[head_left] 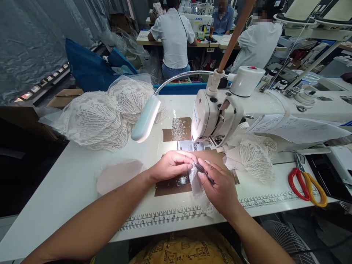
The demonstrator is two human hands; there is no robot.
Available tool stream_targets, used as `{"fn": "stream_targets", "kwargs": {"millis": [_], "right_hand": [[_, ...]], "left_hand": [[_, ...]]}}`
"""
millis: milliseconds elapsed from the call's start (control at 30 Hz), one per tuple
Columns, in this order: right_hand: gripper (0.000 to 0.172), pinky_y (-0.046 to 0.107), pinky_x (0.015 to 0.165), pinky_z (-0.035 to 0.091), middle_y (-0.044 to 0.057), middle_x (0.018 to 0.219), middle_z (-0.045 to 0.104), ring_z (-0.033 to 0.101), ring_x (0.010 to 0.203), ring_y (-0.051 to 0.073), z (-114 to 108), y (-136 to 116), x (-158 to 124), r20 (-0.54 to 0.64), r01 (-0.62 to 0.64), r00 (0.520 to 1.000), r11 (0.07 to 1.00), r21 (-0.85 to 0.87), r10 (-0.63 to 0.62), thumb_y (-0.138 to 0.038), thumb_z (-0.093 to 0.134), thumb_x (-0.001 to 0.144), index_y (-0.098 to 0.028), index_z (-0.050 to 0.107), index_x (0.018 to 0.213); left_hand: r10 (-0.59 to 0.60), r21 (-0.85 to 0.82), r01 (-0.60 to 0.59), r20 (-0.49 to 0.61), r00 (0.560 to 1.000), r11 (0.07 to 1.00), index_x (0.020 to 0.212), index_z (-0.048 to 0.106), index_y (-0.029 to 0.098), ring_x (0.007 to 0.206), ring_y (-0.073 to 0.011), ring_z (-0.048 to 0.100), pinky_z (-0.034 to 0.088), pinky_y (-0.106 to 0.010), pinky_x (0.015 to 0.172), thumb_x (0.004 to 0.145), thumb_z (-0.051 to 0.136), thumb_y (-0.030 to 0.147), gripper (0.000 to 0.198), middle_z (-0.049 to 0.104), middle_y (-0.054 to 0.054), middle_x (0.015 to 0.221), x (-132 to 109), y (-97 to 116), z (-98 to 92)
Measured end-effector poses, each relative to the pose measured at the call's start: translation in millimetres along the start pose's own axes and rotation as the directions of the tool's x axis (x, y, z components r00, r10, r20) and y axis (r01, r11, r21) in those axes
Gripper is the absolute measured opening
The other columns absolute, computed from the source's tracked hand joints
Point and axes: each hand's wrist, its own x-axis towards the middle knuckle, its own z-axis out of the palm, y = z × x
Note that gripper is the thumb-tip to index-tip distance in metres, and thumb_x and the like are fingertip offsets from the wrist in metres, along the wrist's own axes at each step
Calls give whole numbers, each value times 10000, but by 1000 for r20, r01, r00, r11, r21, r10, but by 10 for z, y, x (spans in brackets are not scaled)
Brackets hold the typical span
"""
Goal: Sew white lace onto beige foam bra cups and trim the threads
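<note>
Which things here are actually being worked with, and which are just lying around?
In hand: white lace piece, pinched by left hand and right hand; thin dark tool, also in the right.
Lying about: lace pile, red and yellow scissors, pale pad, lamp.

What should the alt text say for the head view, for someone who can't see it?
Two bare hands meet on a white table in front of a sewing machine: the left hand pinches a white lace piece, the right hand holds a small dark tool against it. A lace pile lies to the left, red and yellow scissors to the right.
</note>
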Motion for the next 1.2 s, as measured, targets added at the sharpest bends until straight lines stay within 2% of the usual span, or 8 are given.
{"fn": "stream_targets", "kwargs": {"millis": [300,467,567,733,833,933,1200], "right_hand": [[348,288,643,539,66,913,718,670,800,181,0,-4,-5,-1,-4,1000,1000,7,4,-222,504,898,-171,612,1225],[322,323,772,556,88,1019,720,671,914,200,21,-18,27,-39,29,999,1000,8,-29,-212,506,906,-164,621,1202],[337,325,776,557,87,1025,716,670,913,198,23,-33,29,-35,39,999,999,29,-38,-205,501,909,-180,601,1230],[424,281,668,545,43,946,703,657,798,160,12,-43,-23,88,200,972,962,185,-219,-196,506,902,-228,520,1324],[408,272,634,531,45,903,701,647,750,158,13,-16,-39,31,125,991,984,128,-130,-199,515,902,-211,539,1309],[360,289,671,541,51,878,708,658,772,175,13,19,-36,-44,36,998,998,50,-34,-212,520,899,-205,590,1253],[336,296,702,554,59,891,721,673,801,179,18,19,-34,-43,37,998,998,45,-35,-207,506,903,-184,608,1222]], "left_hand": [[29,58,-28,-20,999,998,947,738,147,908,-166,649,523,-286,858,894,579,230,187,685,-94,990,-4,7,18],[5,31,-6,26,1000,1000,958,733,155,967,-181,649,521,-305,894,902,567,226,189,689,-96,1036,-13,15,57],[-8,3,8,53,999,1000,936,735,156,971,-186,647,523,-309,890,898,573,244,188,686,-101,1062,-4,26,75],[-23,-22,24,22,999,999,929,740,155,891,-173,642,527,-303,844,887,594,275,194,682,-89,964,14,28,59],[-17,-40,18,18,1000,999,951,740,147,892,-174,635,522,-304,839,894,582,265,205,675,-95,959,12,24,41],[-11,-43,10,-5,1000,999,952,739,140,888,-167,635,516,-302,845,890,586,231,188,674,-94,967,-1,9,33],[2,-46,-2,-5,1000,999,986,734,153,916,-170,635,518,-311,865,882,594,197,181,669,-93,996,-21,-38,34]]}}
